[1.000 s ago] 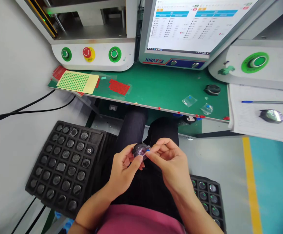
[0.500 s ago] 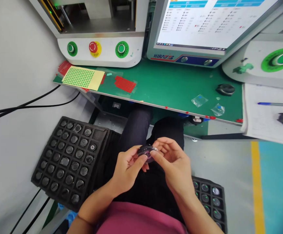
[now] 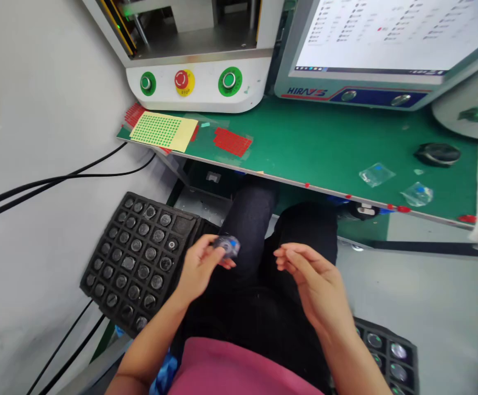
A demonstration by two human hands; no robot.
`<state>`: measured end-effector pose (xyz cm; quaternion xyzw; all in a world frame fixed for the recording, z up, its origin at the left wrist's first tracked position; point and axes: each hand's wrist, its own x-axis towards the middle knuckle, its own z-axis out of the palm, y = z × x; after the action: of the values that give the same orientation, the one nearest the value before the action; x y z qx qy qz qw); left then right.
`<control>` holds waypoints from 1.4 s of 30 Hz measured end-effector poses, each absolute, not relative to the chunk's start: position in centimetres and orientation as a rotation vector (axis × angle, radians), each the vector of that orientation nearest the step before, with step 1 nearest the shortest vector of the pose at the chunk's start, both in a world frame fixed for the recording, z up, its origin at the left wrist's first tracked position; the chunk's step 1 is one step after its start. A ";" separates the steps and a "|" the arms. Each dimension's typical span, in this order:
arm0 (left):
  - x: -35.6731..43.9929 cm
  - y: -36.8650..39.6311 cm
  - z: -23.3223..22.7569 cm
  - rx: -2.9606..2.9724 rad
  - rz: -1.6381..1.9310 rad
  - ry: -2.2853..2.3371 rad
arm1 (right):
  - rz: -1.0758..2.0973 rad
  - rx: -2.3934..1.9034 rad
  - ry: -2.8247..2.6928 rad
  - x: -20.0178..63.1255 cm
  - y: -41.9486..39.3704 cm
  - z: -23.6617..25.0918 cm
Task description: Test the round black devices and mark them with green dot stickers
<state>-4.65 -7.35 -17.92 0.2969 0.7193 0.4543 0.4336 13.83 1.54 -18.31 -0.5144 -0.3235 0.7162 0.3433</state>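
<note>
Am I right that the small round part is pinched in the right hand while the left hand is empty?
Not quite: the head view shows the small round part pinched in the left hand, while the right hand is empty.

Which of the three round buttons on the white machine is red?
The middle button, ringed in yellow; the left button and right button are green.
</note>
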 end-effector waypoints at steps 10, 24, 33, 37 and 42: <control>-15.5 -9.7 -26.9 0.843 0.519 2.738 | 1.835 -1.436 -1.062 15.8 1.1 -19.9; -15.4 -8.4 -27.9 1.061 0.037 2.690 | 1.784 -1.415 -1.245 15.9 0.8 -20.1; -15.6 -12.1 -26.6 0.976 -0.108 2.733 | 1.591 -1.487 -1.228 17.7 2.9 -20.5; -14.8 -11.9 -26.7 0.879 -0.178 2.774 | 1.220 -1.494 -1.270 19.2 6.8 -18.9; -14.9 -11.8 -26.1 0.822 -0.171 2.736 | 0.867 -1.373 -1.454 20.1 10.9 -16.7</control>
<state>-14.90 -11.78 -26.15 0.2846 0.9466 -0.0590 0.1394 20.15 10.89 -16.73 -0.5584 -0.5914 0.3526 0.4628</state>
